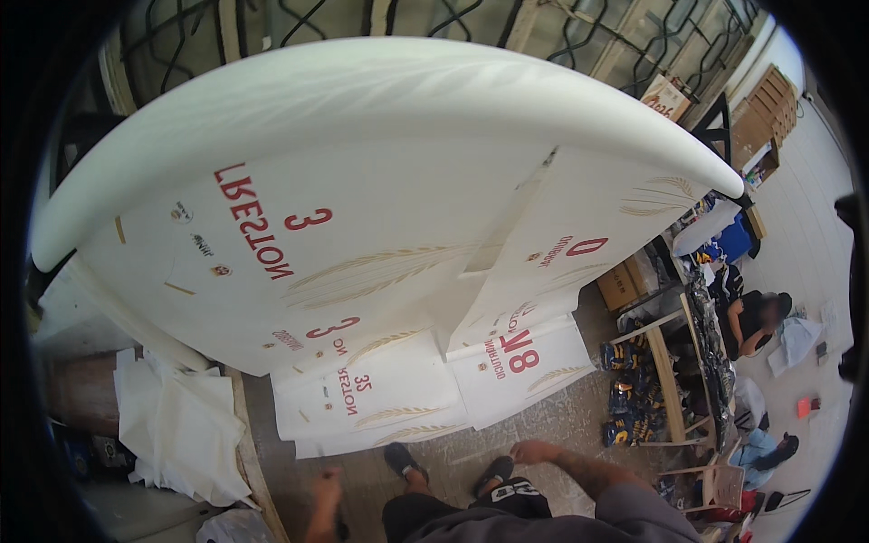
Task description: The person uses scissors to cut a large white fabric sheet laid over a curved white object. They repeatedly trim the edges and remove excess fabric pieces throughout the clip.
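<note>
A long white padded roller (407, 95) of a large machine spans the view in front of me. Below it hang wide white printed paper sheets (389, 199) with mirrored red lettering and gold wheat-ear patterns. Their lower part (398, 434) reaches down near my feet. My right hand (536, 452) is right of my feet, just below the paper's lower edge, with its fingers loosely apart and nothing visible in them. My left hand (328, 489) hangs low, left of my feet. Its fingers are too small and blurred to read. Neither hand visibly touches the paper.
On the left, a pile of off-white sheets (176, 425) lies beside a wooden edge (255, 452). At right stand a cardboard box (622, 284), a wooden-framed table (665, 380) with dark printed garments (634, 389), and a chair (721, 484). Two people (756, 321) sit further right. A metal grille (434, 18) is behind the roller.
</note>
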Demonstrator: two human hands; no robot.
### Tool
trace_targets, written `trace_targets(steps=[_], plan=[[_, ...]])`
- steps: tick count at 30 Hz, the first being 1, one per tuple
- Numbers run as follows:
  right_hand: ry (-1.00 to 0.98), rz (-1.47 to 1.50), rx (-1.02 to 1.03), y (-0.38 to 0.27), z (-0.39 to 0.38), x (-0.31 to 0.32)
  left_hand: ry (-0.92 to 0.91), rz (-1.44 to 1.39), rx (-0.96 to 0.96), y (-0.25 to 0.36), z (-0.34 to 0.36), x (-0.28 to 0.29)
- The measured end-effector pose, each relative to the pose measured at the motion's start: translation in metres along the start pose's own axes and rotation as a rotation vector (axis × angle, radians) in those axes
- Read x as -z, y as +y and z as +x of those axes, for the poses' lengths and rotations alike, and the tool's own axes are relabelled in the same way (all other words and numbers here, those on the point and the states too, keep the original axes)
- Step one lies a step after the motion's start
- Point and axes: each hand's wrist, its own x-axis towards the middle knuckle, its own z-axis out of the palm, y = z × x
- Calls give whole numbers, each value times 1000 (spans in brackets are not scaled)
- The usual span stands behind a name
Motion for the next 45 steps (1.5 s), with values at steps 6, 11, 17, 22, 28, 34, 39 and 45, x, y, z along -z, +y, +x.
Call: trace_targets(steps=[6,11,17,22,28,34,39,45], plan=[[221,521,266,-117,-6,-24,-388,-374,-190,209,-138,-126],[597,638,513,-158,-27,44,-351,-772,-432,342,-189,-200],[572,1144,651,-83,-46,130,143,-642,-796,477,-258,-227],[304,1208,666,-7,-48,192,992,67,-1782,659,-303,-144],[484,1074,776,-9,-6,306,1557,210,-1798,772,-288,-132],[548,987,893,-55,32,418,1288,132,-1754,812,-305,-120],[512,1063,1048,-94,56,455,925,388,-1348,853,-333,-103],[489,1197,1076,-118,58,457,1052,183,-2145,869,-307,-103]])
